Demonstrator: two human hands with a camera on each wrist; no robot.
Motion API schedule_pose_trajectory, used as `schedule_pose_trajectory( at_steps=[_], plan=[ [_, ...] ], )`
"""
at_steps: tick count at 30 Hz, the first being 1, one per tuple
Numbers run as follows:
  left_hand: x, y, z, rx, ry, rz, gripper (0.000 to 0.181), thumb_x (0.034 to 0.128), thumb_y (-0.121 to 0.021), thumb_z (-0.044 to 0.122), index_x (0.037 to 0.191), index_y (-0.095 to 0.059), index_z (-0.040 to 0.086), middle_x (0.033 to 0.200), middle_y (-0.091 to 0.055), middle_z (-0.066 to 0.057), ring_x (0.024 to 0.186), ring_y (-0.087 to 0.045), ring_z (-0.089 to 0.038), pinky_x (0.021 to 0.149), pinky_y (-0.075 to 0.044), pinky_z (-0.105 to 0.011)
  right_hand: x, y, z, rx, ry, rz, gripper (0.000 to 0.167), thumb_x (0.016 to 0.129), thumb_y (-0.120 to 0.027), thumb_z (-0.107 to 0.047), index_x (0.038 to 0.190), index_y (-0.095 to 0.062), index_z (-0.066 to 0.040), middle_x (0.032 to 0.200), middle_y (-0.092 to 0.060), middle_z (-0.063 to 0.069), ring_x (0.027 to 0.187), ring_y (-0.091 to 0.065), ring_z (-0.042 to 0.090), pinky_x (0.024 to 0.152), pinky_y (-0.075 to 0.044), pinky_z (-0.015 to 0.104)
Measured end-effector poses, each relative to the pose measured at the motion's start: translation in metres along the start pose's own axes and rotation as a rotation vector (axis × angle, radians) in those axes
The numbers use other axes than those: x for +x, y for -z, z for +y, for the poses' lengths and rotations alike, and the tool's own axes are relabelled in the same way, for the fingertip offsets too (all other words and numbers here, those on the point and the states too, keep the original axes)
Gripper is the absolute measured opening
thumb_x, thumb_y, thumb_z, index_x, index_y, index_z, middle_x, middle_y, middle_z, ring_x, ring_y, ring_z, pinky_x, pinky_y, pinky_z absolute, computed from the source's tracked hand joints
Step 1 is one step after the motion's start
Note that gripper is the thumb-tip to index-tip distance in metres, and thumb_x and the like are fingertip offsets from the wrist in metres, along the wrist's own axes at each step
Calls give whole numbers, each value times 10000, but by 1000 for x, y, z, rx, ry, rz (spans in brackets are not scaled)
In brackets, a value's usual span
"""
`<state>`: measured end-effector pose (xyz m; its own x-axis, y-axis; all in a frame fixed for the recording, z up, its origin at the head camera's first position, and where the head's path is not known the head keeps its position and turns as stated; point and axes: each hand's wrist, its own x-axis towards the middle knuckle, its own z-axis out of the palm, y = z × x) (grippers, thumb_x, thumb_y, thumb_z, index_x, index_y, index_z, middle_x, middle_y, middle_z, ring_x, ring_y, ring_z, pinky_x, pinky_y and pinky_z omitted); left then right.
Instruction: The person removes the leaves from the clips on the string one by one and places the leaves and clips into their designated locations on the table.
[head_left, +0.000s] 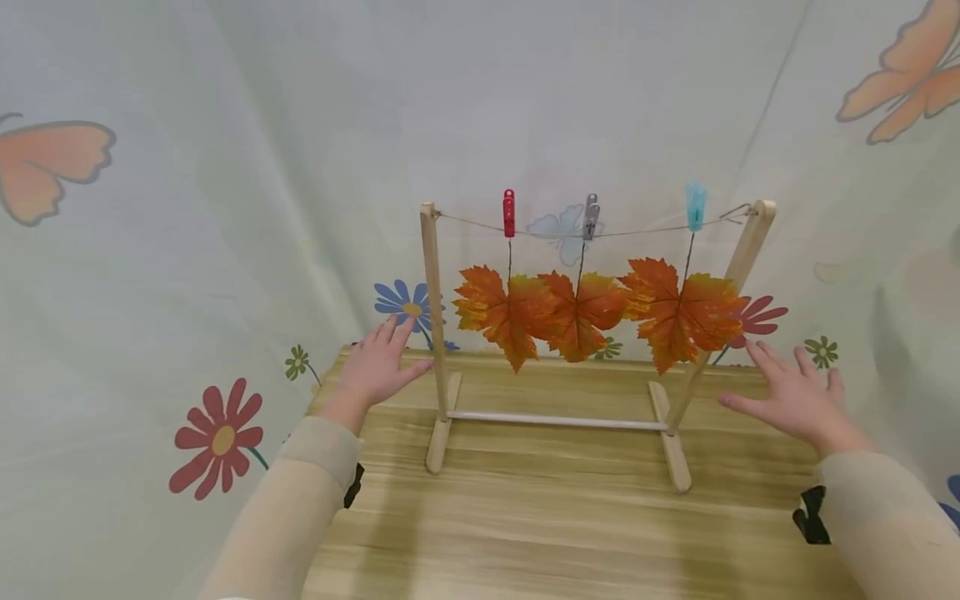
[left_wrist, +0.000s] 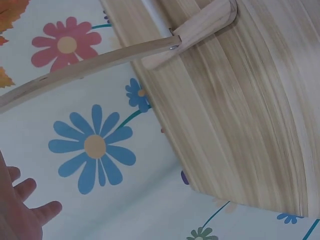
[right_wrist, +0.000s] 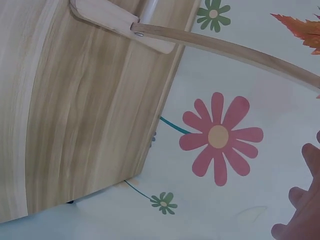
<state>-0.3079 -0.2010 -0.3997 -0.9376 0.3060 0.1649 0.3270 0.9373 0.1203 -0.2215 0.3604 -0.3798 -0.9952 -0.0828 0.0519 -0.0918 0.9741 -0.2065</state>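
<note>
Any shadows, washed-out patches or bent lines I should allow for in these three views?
Head: soft dark bands, probably shadows, on the tabletop, and the light-blue clip looks pale and soft-edged; left wrist: the rack's left post looks bowed, likely lens distortion; right wrist: the right post bows too, and the tabletop pales toward the left edge.

The head view looks forward and down from above the surface (head_left: 562, 517), the farthest back of the three, with the whole rack (head_left: 555, 419) right of centre. The left wrist view is closer and rolled sideways: the left post (left_wrist: 100, 63) enters at the left edge, the surface slanting down the right. The right wrist view roughly mirrors it, sharing the right post (right_wrist: 225, 48) with the head view. Orange leaf edges (right_wrist: 305, 32), upper right, seem to belong to the hanging leaves (head_left: 678, 312).
</note>
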Motion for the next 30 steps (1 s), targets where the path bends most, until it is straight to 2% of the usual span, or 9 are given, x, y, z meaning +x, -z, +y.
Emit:
schedule_pose_trajectory(
  at_steps=[5, 11, 16, 21, 25, 30],
  plan=[
    [-1, 3, -2, -39, -15, -6, 890, 867, -345, 714, 1514, -126, 143, 1525, -140, -214, 1338, -223, -450, 995, -261, -642, 0, 5, -1, 3, -13, 11, 1040, 796, -532, -691, 1501, -88, -68, 1478, -185, 283, 1285, -39, 580, 888, 34, 777],
    [-2, 8, -1, -67, -46, 4, 855, 887, -414, 652, 1507, -154, 124, 1519, -183, -197, 1338, -243, -427, 1017, -261, -609, -2, 10, -3, -3, 8, 14, 1029, 785, -551, -689, 1483, -175, -34, 1432, -267, 310, 1290, -70, 560, 903, 5, 765],
    [-1, 10, 0, -103, -79, 12, 834, 891, -454, 618, 1492, -204, 96, 1495, -260, -167, 1342, -258, -388, 1041, -265, -561, -3, 14, -8, -23, 28, 49, 965, 787, -580, -660, 1437, -303, -3, 1334, -398, 336, 1229, -211, 543, 900, -95, 756],
    [3, 15, 4, -143, -67, 37, 857, 860, -559, 574, 1470, -245, 60, 1453, -311, -209, 1309, -312, -396, 1031, -295, -544, -5, 20, -13, -13, 46, 48, 877, 814, -585, -620, 1382, -395, 22, 1270, -447, 359, 1147, -299, 544, 864, -198, 732],
    [4, 20, 8, -207, -41, 65, 862, 824, -671, 482, 1457, -267, 58, 1412, -352, -230, 1274, -355, -404, 1012, -326, -538, -3, 23, -17, 22, 62, 59, 824, 830, -590, -590, 1340, -443, 39, 1263, -467, 345, 1129, -309, 544, 856, -199, 727],
    [5, 25, 12, -302, -29, 80, 829, 810, -720, 391, 1443, -297, 64, 1396, -377, -214, 1266, -361, -397, 1013, -321, -539, -3, 24, -20, 49, 75, 96, 759, 842, -608, -546, 1297, -485, 48, 1221, -510, 332, 1100, -334, 536, 845, -222, 721]
  ],
)
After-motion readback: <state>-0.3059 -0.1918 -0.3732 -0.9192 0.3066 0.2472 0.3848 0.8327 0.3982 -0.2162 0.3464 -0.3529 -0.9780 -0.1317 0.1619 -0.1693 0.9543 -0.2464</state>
